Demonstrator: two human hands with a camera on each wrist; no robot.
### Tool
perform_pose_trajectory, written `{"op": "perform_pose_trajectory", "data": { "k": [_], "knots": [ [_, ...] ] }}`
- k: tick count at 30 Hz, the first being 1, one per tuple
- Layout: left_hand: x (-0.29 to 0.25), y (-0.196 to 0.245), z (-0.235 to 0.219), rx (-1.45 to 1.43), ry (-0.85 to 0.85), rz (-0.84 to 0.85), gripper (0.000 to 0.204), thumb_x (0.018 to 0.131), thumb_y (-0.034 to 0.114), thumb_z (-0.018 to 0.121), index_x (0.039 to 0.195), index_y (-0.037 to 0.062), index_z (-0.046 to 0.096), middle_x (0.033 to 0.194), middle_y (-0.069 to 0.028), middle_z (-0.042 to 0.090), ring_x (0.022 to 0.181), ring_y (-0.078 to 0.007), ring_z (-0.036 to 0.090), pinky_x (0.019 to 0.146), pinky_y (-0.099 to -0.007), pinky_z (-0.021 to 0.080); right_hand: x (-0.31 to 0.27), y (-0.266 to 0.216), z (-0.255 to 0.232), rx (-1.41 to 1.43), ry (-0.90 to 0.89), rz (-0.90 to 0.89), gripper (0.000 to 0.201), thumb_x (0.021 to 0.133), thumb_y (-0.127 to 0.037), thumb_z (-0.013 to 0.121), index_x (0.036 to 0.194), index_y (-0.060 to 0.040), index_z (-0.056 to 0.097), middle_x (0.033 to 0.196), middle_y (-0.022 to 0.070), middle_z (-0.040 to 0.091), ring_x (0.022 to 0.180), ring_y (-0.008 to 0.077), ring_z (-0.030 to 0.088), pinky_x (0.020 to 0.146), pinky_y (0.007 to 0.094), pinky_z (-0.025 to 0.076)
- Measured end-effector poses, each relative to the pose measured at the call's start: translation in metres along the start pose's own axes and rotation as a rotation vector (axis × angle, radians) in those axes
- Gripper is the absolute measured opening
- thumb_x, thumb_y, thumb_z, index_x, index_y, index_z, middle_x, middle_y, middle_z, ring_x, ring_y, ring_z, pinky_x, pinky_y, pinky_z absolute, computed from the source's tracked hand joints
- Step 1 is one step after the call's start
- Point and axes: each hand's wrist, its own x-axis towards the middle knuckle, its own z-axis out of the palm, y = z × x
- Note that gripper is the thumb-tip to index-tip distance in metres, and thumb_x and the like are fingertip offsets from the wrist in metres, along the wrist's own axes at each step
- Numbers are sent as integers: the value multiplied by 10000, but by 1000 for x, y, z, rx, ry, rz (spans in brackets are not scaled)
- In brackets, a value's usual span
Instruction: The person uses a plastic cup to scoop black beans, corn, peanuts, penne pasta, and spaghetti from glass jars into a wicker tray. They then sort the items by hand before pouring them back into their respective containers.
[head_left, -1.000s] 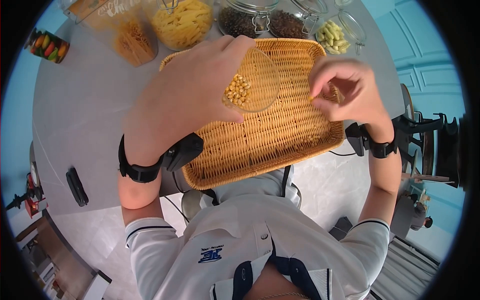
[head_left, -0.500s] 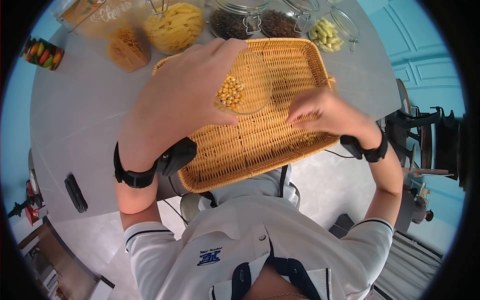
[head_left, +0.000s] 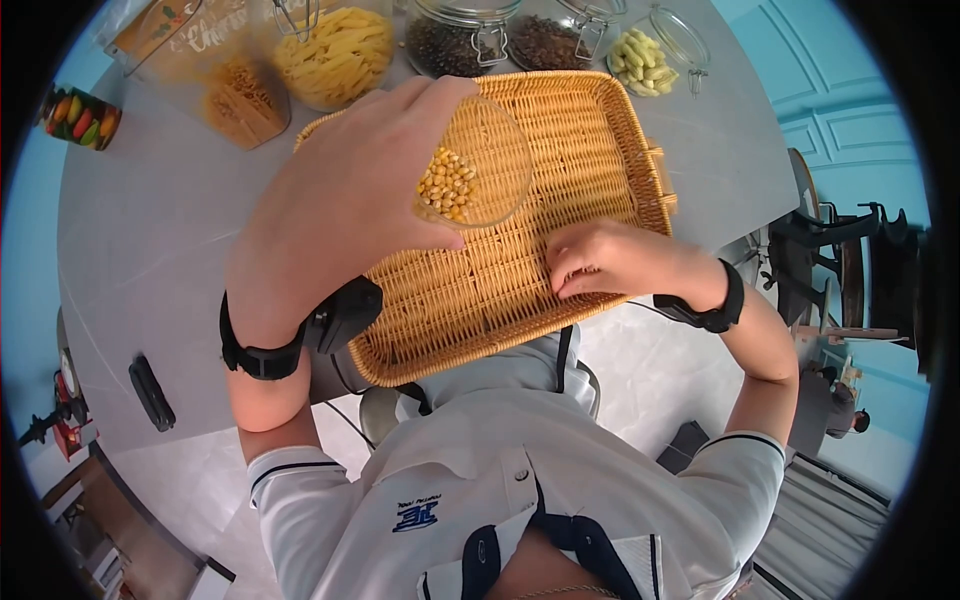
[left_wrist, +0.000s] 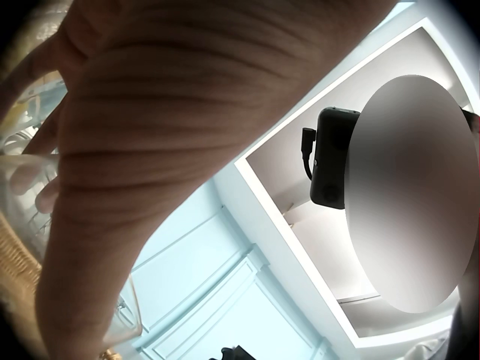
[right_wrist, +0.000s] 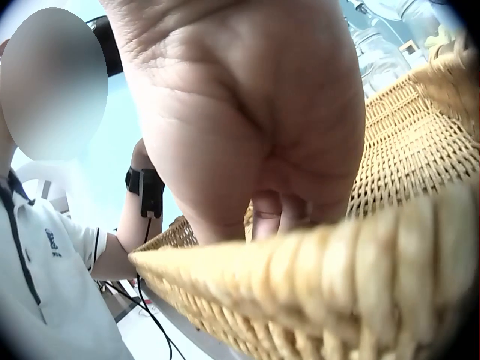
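Note:
My left hand (head_left: 365,180) grips a clear round glass container (head_left: 508,165) over the left half of a wicker basket (head_left: 470,300). Yellow corn kernels (head_left: 447,187) lie inside, tipped toward the hand. My right hand (head_left: 612,262) reaches into the basket at its near right side, fingers bent and pointing down to the woven bottom. In the right wrist view, the basket's rim (right_wrist: 300,266) hides those fingertips, so I cannot tell whether they pinch anything. The left wrist view shows mostly the underside of the left hand (left_wrist: 165,112).
Behind the basket stand a container of penne (head_left: 335,60), a tub of thin pasta (head_left: 240,105), jars with dark contents (head_left: 450,45) and a jar of pale green pieces (head_left: 642,62). A patterned jar (head_left: 80,118) and a black case (head_left: 152,392) sit at left.
My right hand, earlier pinching a yellow kernel above the basket's right side, has moved down and left to the near rim. The left hand keeps holding the glass container, slightly further left in view.

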Motion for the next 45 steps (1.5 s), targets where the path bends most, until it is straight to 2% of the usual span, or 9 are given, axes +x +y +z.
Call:
{"op": "perform_pose_trajectory", "data": {
  "k": [5, 11, 13, 14, 20, 23, 26, 35, 45],
  "knots": [
    [0, 1, 0, -7, 3, 10, 982, 605, 329, 905, 1449, 112, 453, 1382, -123, 591, 1296, -368, 540, 1031, -432, 477, 6, -42, -46, 110, 405, -164, 102, 846, -16, 765, 948, -25, 761, 929, 67, 727, 797, 174, 689, 683, 298, 543],
    [1, 1, 1, -12, 8, 22, 974, 608, 323, 902, 1448, 113, 454, 1391, -121, 584, 1302, -371, 530, 1037, -435, 472, 32, -64, -50, -100, 627, -273, 159, 864, 45, 736, 1005, -19, 770, 966, 95, 730, 894, 178, 690, 787, 301, 569],
    [1, 0, 1, -13, 5, 19, 971, 609, 317, 902, 1446, 112, 455, 1391, -121, 583, 1304, -369, 529, 1039, -437, 471, 20, -54, -49, -10, 640, -178, 157, 864, 39, 742, 1013, -7, 763, 989, 94, 731, 890, 173, 687, 780, 297, 566],
    [1, 0, 1, -14, -1, 11, 971, 608, 312, 902, 1446, 111, 455, 1391, -121, 583, 1305, -368, 529, 1040, -437, 471, 11, -48, -50, 34, 643, -129, 158, 864, 35, 745, 1017, -1, 759, 1001, 93, 732, 888, 170, 685, 777, 295, 565],
    [1, 1, 0, -19, -13, -1, 971, 600, 292, 903, 1442, 102, 458, 1384, -129, 587, 1298, -372, 534, 1039, -438, 475, -40, -6, -35, 90, 131, 379, 235, 832, -18, 772, 1061, 0, 718, 1041, 86, 697, 933, 211, 693, 772, 337, 563],
    [1, 2, 0, -17, -14, -13, 964, 603, 300, 903, 1438, 96, 466, 1382, -135, 588, 1293, -375, 538, 1039, -433, 476, -47, -3, -23, -80, -35, 398, 253, 810, 8, 768, 1053, -11, 697, 1029, 90, 642, 954, 251, 668, 802, 373, 541],
    [1, 2, 0, -18, -18, -24, 961, 608, 316, 902, 1437, 91, 473, 1384, -137, 587, 1290, -377, 541, 1041, -428, 475, -43, -5, -18, -57, -14, 461, 284, 786, 14, 774, 1051, -35, 682, 1022, 97, 615, 986, 284, 645, 845, 398, 517],
    [0, 1, 0, -18, -26, -36, 974, 607, 344, 903, 1444, 92, 472, 1389, -135, 586, 1297, -373, 542, 1049, -428, 473, -49, 7, -10, -75, 112, 298, 177, 757, 70, 724, 911, -12, 696, 980, 91, 626, 845, 271, 670, 719, 373, 545],
    [1, 0, -1, -25, -39, -36, 979, 615, 354, 903, 1449, 88, 465, 1401, -137, 581, 1312, -369, 533, 1059, -424, 468, -47, 14, -4, -163, 199, 195, 139, 717, 88, 698, 826, 30, 637, 940, 107, 624, 817, 315, 652, 706, 408, 531]
  ]
}}
